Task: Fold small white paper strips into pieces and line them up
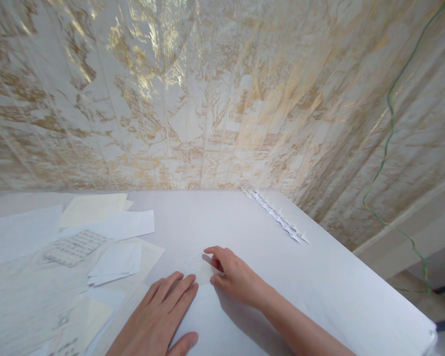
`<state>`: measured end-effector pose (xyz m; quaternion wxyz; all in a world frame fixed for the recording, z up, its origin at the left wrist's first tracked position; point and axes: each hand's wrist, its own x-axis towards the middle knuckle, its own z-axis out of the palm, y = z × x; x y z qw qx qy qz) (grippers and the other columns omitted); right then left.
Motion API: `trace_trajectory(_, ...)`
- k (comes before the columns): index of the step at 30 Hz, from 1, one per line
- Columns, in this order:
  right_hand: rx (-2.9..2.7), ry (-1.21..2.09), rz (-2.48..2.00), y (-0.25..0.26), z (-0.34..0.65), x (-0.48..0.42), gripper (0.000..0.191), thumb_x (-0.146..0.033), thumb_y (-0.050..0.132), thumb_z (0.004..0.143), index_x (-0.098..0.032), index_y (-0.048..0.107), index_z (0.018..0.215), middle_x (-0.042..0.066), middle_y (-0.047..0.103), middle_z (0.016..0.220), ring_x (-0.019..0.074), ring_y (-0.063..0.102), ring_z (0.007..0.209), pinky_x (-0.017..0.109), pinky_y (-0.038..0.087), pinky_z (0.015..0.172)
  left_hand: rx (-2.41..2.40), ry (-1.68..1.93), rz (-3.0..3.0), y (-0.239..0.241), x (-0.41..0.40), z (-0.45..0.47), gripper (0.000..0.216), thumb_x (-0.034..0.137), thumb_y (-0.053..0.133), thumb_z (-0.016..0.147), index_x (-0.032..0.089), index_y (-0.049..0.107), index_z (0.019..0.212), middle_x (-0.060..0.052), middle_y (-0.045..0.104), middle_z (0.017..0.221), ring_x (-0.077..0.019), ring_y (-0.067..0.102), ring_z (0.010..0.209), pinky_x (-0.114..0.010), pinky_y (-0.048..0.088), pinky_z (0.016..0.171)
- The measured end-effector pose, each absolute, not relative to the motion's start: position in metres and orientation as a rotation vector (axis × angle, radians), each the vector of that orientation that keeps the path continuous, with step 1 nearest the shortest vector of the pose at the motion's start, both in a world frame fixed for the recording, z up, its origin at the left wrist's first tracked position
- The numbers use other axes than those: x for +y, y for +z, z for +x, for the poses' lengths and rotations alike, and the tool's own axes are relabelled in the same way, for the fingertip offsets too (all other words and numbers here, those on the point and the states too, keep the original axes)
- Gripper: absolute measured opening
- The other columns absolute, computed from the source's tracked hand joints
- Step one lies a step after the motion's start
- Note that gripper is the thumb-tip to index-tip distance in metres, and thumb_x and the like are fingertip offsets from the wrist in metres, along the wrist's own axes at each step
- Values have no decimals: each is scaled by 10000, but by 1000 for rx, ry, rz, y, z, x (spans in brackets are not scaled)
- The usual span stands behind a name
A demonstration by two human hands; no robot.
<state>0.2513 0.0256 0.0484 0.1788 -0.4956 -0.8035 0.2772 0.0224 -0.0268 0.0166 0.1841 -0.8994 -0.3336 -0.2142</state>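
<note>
A small, pale piece of paper (pixel 205 273) lies flat on the white tabletop between my hands; its edges barely stand out. My left hand (pixel 159 309) rests open and palm down, its fingertips at the paper's left edge and its thumb spread to the right. At the paper's right side is my right hand (pixel 233 277). Its index finger stretches out over the paper, apart from the thumb, which touches down near the paper's lower right corner. The other right fingers are curled and partly hidden. I see nothing held between thumb and index finger.
Two rows of folded white paper points (pixel 278 215) lie at the back right of the white table (pixel 319 296). Loose sheets, a cream paper (pixel 92 208) and a written-on slip (pixel 76 247) overlap at left. A gold-patterned wall covering (pixel 193 109) rises behind. A green cord (pixel 389 128) hangs right.
</note>
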Motion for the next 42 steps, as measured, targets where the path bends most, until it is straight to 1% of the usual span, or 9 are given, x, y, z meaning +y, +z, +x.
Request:
trace_trajectory(6,-2238,1032,-1216,47,272,39,640,78,461,728,-185,538,1306,8,594,930,138,550,818,257,463,783,-903,-642,-2433,19,-24,19,490,533,668,840,211,646,1209,-60,722,1270,-264,654,1097,-360,492,892)
trace_trajectory(12,-2140,1189,-1175,46,274,40,657,72,532,656,-179,569,1262,18,607,986,142,555,848,267,465,798,-914,-671,-2467,5,-23,18,490,495,638,862,221,613,1268,-78,626,1411,-265,612,1181,-346,501,922)
trace_trajectory(18,-2201,894,-1199,50,261,32,528,60,559,672,-180,656,1132,43,644,971,195,565,930,311,455,861,-940,-633,-2499,13,-27,19,503,440,684,829,203,611,1266,-88,619,1421,-272,603,1204,-352,528,930)
trace_trajectory(24,-2445,545,-794,39,252,36,319,109,559,755,-191,645,824,5,707,842,169,587,858,320,402,888,-1002,-670,-2593,17,-29,21,687,321,683,792,181,464,1428,-47,648,1390,-230,603,1223,-317,515,972)
trace_trajectory(27,-2530,473,-733,40,257,39,262,61,607,818,-195,638,768,6,738,866,168,593,877,311,405,875,-956,-610,-2599,15,-28,20,649,414,700,817,192,509,1396,-43,677,1353,-245,625,1196,-334,514,952)
trace_trajectory(30,-2597,508,-706,53,266,40,208,14,657,828,-193,668,809,15,755,1000,176,606,941,314,417,901,-893,-571,-2574,17,-27,18,597,515,692,827,205,579,1325,-38,701,1320,-250,645,1156,-339,506,922)
trace_trajectory(34,-2521,633,-798,60,269,41,84,-129,722,857,-192,685,816,29,748,993,179,616,933,314,434,914,-908,-593,-2522,20,-29,20,589,533,713,803,196,612,1276,-25,740,1237,-232,667,1078,-324,486,906)
trace_trajectory(39,-2156,836,-1249,46,255,41,75,-133,737,826,-184,687,803,-14,649,762,136,579,733,232,434,693,-910,-657,-2514,4,-30,19,473,551,645,850,232,640,1200,-19,747,1167,-234,652,1060,-332,453,940)
trace_trajectory(42,-2074,865,-1370,44,246,42,98,-113,728,812,-175,668,765,-37,582,708,114,529,672,218,390,647,-979,-681,-2531,-8,-29,15,458,543,623,868,256,623,1225,-33,722,1214,-254,640,1088,-360,451,948)
